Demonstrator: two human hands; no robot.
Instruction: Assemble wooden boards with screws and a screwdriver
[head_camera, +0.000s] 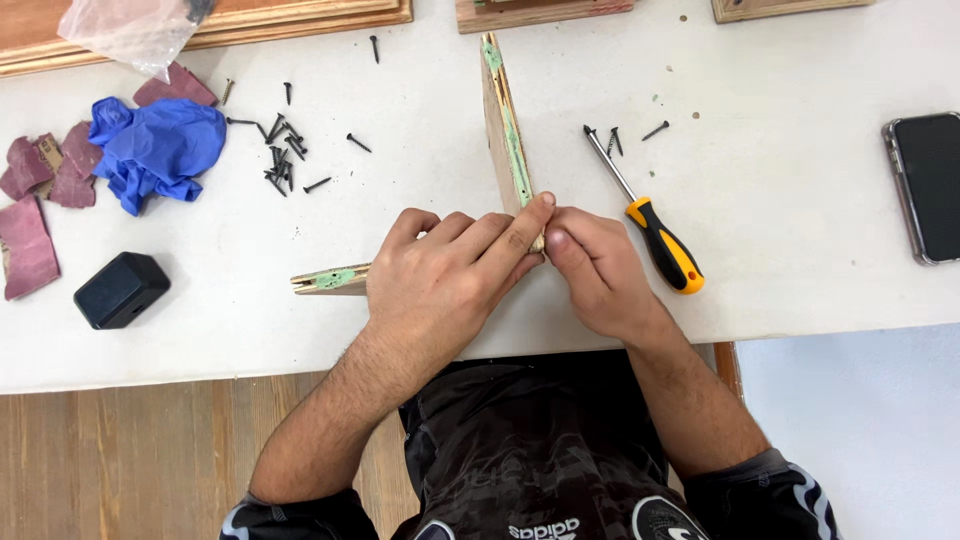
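Wooden strips (507, 130), corner joint near bench (780, 250) front edge: I see both hands, left (440, 285), right (598, 270), pinched on joint; screwdriver (650, 222) just right, bare surface beyond.

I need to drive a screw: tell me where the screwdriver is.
The screwdriver lies on the white table, just right of the right hand, its tip pointing away toward a few loose screws.

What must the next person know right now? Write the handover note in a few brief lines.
Left hand: grip closed on the corner where two thin wooden strips smeared with green filler meet.
Right hand: pinching the same corner.
Orange-and-black-handled screwdriver lies just right of the hands; loose black screws are scattered on the white table.
Done: strips brought together at an angle.
Left: no screw visible in the joint.
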